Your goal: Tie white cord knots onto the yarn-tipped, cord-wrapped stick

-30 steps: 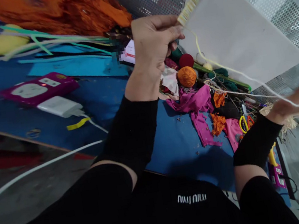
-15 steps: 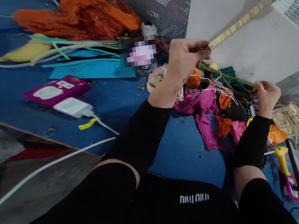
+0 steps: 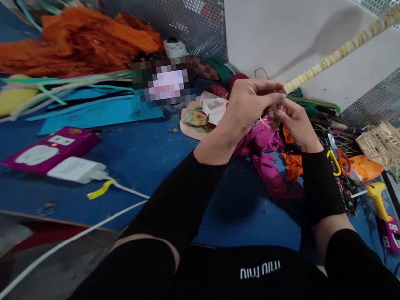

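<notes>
A long pole wrapped in yellow and cream bands (image 3: 346,48) slants up to the right across the view. Its lower end is pinched between the thumb and fingers of my left hand (image 3: 244,108). Right below that end, my right hand (image 3: 295,120) is closed, its fingertips pressed together and meeting those of the left. Whatever it pinches is hidden by the fingers. Under both hands lies crumpled magenta cloth (image 3: 269,174) with orange crepe scraps (image 3: 293,166) beside it.
On the blue table lie a purple power strip (image 3: 49,150) with a white charger (image 3: 75,169), orange crepe paper (image 3: 75,43) and blue sheets (image 3: 100,113). At right are scissors (image 3: 342,161), a yellow glue gun (image 3: 378,198) and a straw-coloured stick frame (image 3: 387,142). A white board (image 3: 277,13) leans behind.
My right hand has moved up and left, from beside the green stalk to the pole's end at my left hand. The view has shifted, and the left hand keeps its pinch.
</notes>
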{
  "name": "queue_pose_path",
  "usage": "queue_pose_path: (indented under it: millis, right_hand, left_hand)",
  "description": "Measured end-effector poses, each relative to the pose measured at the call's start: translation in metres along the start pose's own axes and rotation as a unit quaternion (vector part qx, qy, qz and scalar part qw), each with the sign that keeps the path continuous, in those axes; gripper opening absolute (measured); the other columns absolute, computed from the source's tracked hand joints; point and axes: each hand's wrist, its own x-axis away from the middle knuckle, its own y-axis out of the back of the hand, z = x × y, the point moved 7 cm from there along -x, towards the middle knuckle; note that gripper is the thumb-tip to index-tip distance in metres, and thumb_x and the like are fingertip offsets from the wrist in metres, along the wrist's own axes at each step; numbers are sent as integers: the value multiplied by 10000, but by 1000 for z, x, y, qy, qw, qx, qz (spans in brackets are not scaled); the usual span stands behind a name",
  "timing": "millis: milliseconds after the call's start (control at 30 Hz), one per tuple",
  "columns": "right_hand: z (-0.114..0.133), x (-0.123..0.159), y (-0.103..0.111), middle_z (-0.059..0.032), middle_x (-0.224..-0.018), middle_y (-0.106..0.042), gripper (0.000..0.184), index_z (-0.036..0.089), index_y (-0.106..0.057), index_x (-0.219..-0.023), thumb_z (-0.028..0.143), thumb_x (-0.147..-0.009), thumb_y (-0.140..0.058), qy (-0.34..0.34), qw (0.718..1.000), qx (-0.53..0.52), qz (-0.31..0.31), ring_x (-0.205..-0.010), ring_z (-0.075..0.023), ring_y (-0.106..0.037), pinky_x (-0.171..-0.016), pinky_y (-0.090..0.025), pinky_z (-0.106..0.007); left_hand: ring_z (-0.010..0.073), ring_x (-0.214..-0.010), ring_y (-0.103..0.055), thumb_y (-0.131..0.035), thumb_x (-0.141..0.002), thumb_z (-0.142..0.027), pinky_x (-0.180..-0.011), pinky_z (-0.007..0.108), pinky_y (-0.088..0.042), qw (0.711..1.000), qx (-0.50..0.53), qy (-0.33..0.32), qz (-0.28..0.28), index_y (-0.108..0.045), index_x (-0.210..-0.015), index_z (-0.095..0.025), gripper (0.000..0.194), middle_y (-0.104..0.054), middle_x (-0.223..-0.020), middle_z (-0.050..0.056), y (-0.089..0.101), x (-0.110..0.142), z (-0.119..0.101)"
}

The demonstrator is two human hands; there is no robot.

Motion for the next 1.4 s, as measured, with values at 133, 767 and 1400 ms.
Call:
queue_pose_path:
  millis: [133, 767, 1400]
  right_hand:
    - [37, 17, 31, 31, -705, -561, 333, 253, -611, -734, 478, -979, -615, 76, 976, 141, -148, -711, -119, -545, -754, -502, -273]
    - [55, 33, 24, -10, -724, -506, 442, 201, -647, -805, 412, -1109, -404, 241, 823, 473, -202, -673, -132, -446, -640, -329, -288]
    - [39, 17, 49, -16, -848, -629, 466, 198, -655, -820, 492, -1109, -437, 82, 801, 566, -178, -708, -118, -523, -652, -287, -294]
  left_hand:
    - [101, -507, -544, -803, -795, -47, -516, 262, -463, 999, -23, -30, -36, -841, -845, -198, 164, -704, -660, 5, 11, -6, -1]
    - [200, -800, -734, -783, -820, -159, -724, 282, -531, 929, -344, -135, -13, -837, -920, -185, 116, -826, -882, 42, -3, -11, 18]
    - [225, -782, -727, -538, -1025, -179, -640, 322, -422, 702, -593, -390, 52, -782, -1194, -234, 302, -805, -885, 43, -44, 28, 18]
